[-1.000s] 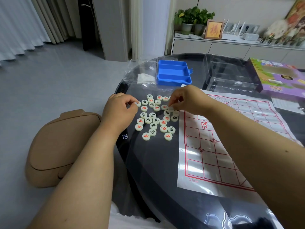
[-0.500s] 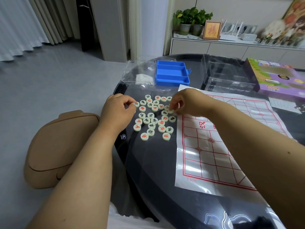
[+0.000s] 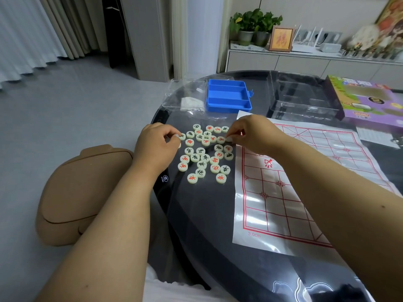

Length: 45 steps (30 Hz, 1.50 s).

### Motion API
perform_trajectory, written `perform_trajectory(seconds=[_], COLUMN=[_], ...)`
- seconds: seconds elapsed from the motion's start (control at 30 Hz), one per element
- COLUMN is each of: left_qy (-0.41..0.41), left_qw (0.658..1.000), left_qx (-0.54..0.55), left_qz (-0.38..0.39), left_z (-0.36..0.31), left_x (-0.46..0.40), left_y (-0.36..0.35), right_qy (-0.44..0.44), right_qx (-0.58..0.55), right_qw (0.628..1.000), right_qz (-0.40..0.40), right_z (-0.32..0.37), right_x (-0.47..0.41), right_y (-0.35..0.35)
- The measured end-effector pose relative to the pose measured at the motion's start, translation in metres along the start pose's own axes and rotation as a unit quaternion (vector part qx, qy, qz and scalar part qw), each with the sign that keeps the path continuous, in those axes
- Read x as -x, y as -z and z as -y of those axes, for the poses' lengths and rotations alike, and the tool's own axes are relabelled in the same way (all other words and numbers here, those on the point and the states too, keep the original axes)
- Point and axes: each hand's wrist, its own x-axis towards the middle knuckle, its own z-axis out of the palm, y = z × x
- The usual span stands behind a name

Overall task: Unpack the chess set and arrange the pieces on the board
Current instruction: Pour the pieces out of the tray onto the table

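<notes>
Both forearms are showing bare, no sleeves reaching them. The left hand and right hand are wearing no rings. A strip of white cloth garment is showing at the near edge.

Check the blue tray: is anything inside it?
The blue tray shows bare compartments with no pieces in them; the near wall hides a strip of the nearest compartment's floor.

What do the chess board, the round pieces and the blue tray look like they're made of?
Chess board: a thin glossy plastic or vinyl sheet, judging by the glare and creases. Round pieces: smooth pale cream discs, likely plastic or resin, with red and black characters on top. Blue tray: moulded hard plastic with an even colour, rounded ridges and a slight sheen.
</notes>
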Motion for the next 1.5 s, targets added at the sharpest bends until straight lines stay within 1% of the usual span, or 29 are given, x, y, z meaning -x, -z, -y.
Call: perform_trajectory(seconds=[0.1,0.23,0.37,0.63,0.77,0.87,0.97,1.03,1.13,1.27,1.33,1.4,1.5], left_qy=[-0.007,-0.016,-0.037,-0.103,-0.11,-0.119,-0.117,-0.119,-0.126,-0.128,-0.12,-0.1,-0.05], left_qw=[1.0,1.0,0.999,0.991,0.985,0.983,0.982,0.982,0.982,0.981,0.984,0.988,0.99], left_qx=[0.003,0.003,-0.014,-0.052,-0.093,-0.105,-0.107,-0.102,-0.096,-0.071,-0.065,-0.086,-0.12], left_qz=[-0.016,-0.021,0.003,0.066,0.094,0.094,0.1,0.101,0.103,0.126,0.111,0.077,0.052], left_z=[0.0,-0.001,0.001,0.002,0.003,0.003,0.002,0.002,0.002,0.0,0.0,-0.001,-0.001], left_x=[0.003,0.01,0.02,0.045,0.051,0.053,0.056,0.058,0.061,0.063,0.061,0.056,0.05], left_y=[0.002,0.006,0.014,0.025,0.02,0.019,0.021,0.023,0.027,0.029,0.03,0.032,0.034], right_qy=[0.011,0.023,0.042,0.036,0.053,0.07,0.091,0.09,0.076,0.062,0.045,0.028,0.008], right_qx=[-0.002,-0.008,-0.003,-0.003,0.05,0.078,0.111,0.127,0.131,0.12,0.095,0.073,0.069], right_qw=[1.0,1.0,0.999,0.999,0.997,0.994,0.989,0.987,0.988,0.99,0.994,0.997,0.997], right_qz=[-0.018,-0.002,0.005,0.02,0.004,-0.001,0.029,0.04,0.035,0.035,0.023,0.017,0.033], right_z=[0.008,0.02,0.026,0.04,0.047,0.054,0.058,0.059,0.061,0.062,0.062,0.062,0.062], right_x=[0.01,0.028,0.046,0.074,0.083,0.085,0.086,0.085,0.079,0.069,0.061,0.049,0.029], right_y=[-0.001,-0.002,-0.004,-0.007,-0.02,-0.028,-0.032,-0.034,-0.035,-0.032,-0.029,-0.026,-0.028])
